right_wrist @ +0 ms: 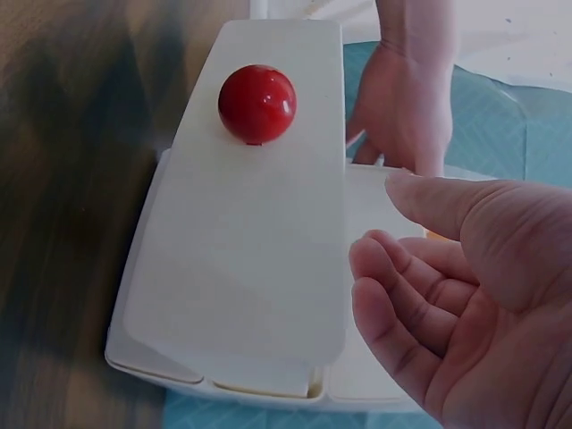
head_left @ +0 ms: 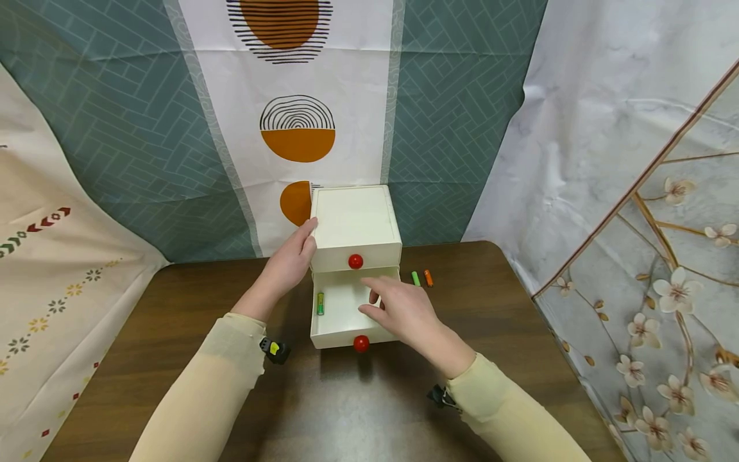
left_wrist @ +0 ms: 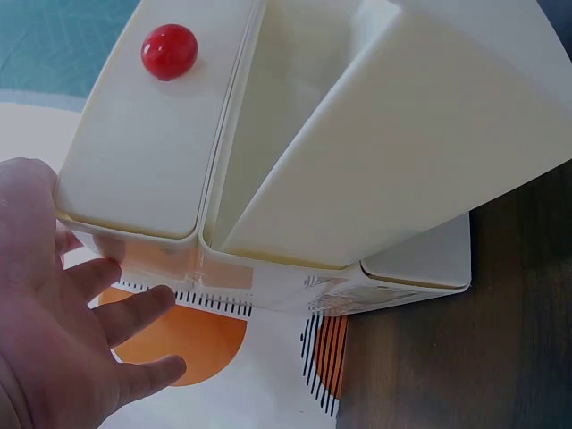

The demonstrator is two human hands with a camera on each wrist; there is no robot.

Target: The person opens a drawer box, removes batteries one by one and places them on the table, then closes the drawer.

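Observation:
A small white chest of drawers point(head_left: 355, 215) stands near the back of the table, its lower drawer point(head_left: 340, 337) pulled out and its upper one closed. Each drawer front carries a round red knob point(head_left: 355, 261). My left hand point(head_left: 287, 260) rests against the chest's left side, with fingers spread in the left wrist view. Above the pulled-out drawer hovers my right hand point(head_left: 404, 312), fingers loosely bent and holding nothing. Inside that drawer, along its left wall, lies a green battery point(head_left: 320, 303). The right hand hides the drawer's right part.
On the table right of the chest lie a light green battery point(head_left: 416, 278) and an orange battery point(head_left: 428, 278). The dark wooden table point(head_left: 485, 308) ends at patterned cloths behind and on both sides. A dark wrist camera point(head_left: 274, 350) sits on the left sleeve.

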